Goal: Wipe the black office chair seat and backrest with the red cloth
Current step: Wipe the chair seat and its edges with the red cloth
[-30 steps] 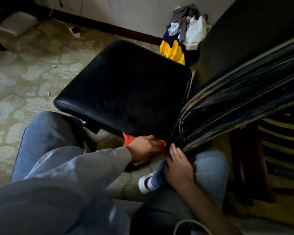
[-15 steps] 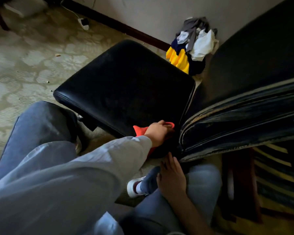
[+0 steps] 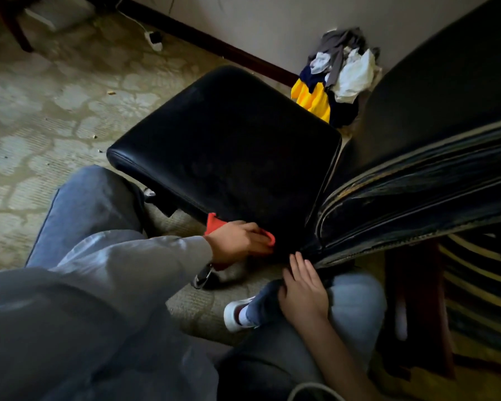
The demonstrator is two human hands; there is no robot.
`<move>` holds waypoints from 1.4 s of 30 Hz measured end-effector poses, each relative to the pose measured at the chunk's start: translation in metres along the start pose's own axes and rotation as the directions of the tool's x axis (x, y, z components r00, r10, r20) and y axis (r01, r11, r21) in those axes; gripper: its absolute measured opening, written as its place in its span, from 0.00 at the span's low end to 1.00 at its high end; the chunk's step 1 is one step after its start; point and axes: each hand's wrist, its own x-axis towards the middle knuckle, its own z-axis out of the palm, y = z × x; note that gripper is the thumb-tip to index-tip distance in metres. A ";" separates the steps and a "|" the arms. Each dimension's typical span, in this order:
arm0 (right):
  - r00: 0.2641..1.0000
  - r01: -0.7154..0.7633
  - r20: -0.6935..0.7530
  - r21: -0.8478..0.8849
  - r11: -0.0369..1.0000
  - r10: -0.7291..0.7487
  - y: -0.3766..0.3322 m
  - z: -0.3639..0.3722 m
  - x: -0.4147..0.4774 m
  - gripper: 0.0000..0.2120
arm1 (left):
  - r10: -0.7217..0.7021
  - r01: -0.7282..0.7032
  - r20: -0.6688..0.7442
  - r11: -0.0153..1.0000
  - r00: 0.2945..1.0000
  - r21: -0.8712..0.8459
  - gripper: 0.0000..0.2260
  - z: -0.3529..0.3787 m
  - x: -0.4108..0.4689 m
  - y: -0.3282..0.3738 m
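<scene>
The black office chair seat (image 3: 229,146) fills the middle of the view, and its backrest (image 3: 434,157) leans off to the right with a worn, cracked edge. My left hand (image 3: 237,241) presses the red cloth (image 3: 214,224) against the seat's near edge, close to the corner where seat and backrest meet. The cloth shows only as red bits on both sides of the hand. My right hand (image 3: 304,287) rests flat on my knee, fingertips touching the lower tip of the backrest.
A pile of clothes (image 3: 333,79), yellow, white and dark, lies by the wall behind the seat. Patterned carpet (image 3: 41,117) spreads to the left. A striped rug (image 3: 480,299) lies at the right. My white shoe (image 3: 237,316) sits under the chair.
My left hand with the cloth slid from the seat's back corner a little down and left along the near edge. My right hand moved up toward the backrest tip.
</scene>
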 end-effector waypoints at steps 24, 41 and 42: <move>0.994 -0.028 -0.103 0.056 0.998 0.033 -0.007 -0.003 0.003 0.24 | -0.619 0.581 -0.069 0.766 0.783 -0.274 0.16 0.002 0.049 0.043; 0.989 0.000 -0.146 0.043 0.999 0.006 -0.008 -0.006 0.011 0.23 | -0.880 0.843 -0.464 0.324 0.102 -0.430 0.11 -0.030 -0.096 -0.095; 0.989 -0.008 -0.147 0.041 0.999 0.014 -0.009 -0.007 0.013 0.24 | -0.880 0.828 -0.465 0.327 0.091 -0.456 0.11 -0.027 -0.090 -0.089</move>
